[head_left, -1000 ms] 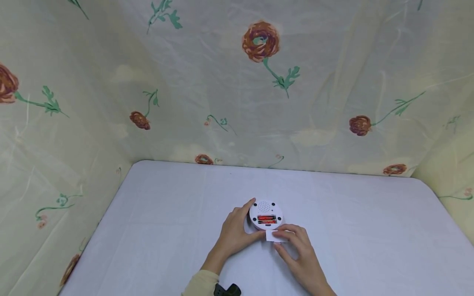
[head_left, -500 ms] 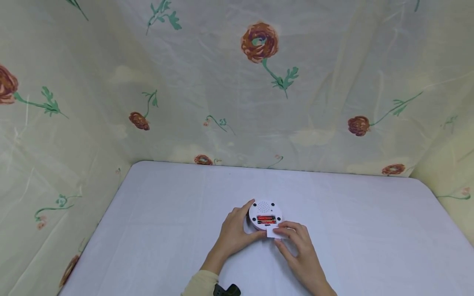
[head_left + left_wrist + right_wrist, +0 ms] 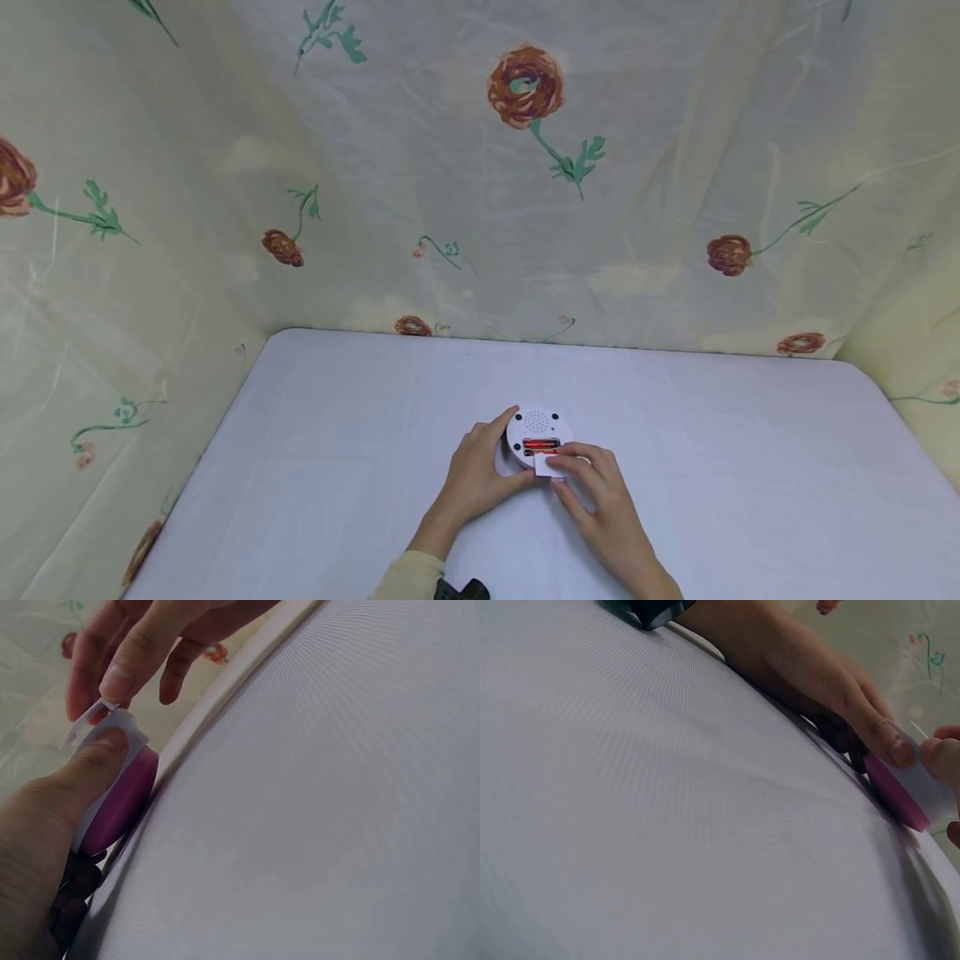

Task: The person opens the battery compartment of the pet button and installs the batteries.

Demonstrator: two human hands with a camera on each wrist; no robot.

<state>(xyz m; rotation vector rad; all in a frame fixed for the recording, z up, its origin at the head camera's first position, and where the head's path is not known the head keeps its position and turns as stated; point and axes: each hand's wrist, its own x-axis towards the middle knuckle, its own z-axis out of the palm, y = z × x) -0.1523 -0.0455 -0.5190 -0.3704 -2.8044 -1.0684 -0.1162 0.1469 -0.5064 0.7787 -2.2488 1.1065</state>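
A round device (image 3: 536,422) lies underside up, white with speaker holes, small dark feet and an uncovered compartment holding red batteries (image 3: 541,444). Its side shows as a purple band (image 3: 124,802) in the left wrist view. My left hand (image 3: 477,467) grips it from the left, thumb at the near edge and fingers round the far side. My right hand (image 3: 602,492) pinches a thin white battery cover (image 3: 543,467) by thumb and fingers. That cover sits tilted over the near edge of the compartment and hides part of it; whether it touches the device I cannot tell.
A white cloth covers the table (image 3: 360,417), which has rounded far corners. Behind and beside it hangs a pale flowered curtain (image 3: 450,167). A dark wrist device (image 3: 461,590) shows beside the left sleeve (image 3: 408,575).
My right hand has moved the battery cover away from me and slightly left, from in front of the device to over the compartment's near edge. My left hand keeps its grip.
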